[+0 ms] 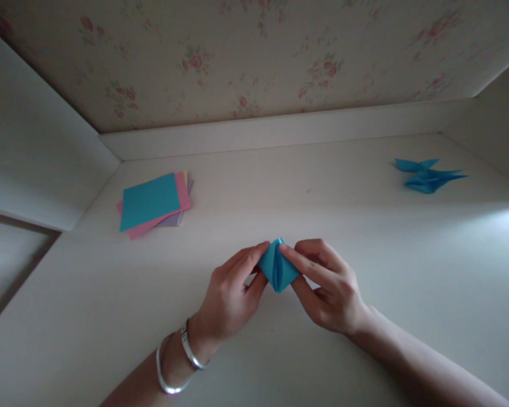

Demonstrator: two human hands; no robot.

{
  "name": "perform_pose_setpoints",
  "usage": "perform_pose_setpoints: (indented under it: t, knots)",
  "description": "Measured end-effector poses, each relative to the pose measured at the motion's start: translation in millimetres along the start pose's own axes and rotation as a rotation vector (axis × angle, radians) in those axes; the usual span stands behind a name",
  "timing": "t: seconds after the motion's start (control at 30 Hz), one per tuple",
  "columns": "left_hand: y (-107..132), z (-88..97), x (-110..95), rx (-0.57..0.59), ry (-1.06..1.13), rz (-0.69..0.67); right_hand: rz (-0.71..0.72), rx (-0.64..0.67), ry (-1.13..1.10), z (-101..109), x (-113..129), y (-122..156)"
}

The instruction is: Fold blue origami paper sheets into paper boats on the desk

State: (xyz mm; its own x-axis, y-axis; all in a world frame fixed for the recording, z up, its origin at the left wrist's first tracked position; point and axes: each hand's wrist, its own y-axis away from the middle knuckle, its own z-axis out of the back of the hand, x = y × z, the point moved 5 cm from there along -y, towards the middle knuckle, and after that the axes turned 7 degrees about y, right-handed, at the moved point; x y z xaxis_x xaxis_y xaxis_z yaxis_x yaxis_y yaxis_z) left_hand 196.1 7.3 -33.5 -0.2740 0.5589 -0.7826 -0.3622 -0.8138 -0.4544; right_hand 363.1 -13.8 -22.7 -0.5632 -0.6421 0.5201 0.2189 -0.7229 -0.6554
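Observation:
A small blue folded paper (279, 267), diamond-shaped with a crease down its middle, is held up between my two hands. My left hand (233, 288) pinches its left corner between thumb and fingers. On the other side, my right hand (333, 285) grips the right corner, its index fingertip pressed on the paper near the top. Both hands are above the white table, and two silver bangles (186, 353) circle the left wrist.
A stack of coloured paper sheets (150, 202), blue on top of pink, lies at the back left. Blue folded paper figures (428, 178) rest at the back right. Behind the white table (271, 192) runs a low ledge (280, 133) below floral wallpaper (220, 62).

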Motion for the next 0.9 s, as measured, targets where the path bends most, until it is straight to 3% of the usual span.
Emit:
perform_pose_setpoints:
  t: [0.23, 0.63, 0.9]
  knots:
    - [3, -3.2, 3, 0.018, 0.049, 0.043, -0.115, 0.019, -0.129, -2, -6, -1]
    - [-1, 1.1, -5, -0.031, -0.009, -0.149, -0.066, -0.027, -0.072, -3, -8, -4]
    - [-4, 4.1, -9, -0.038, -0.039, -0.174, -0.149, 0.002, -0.083, -1, -10, -2]
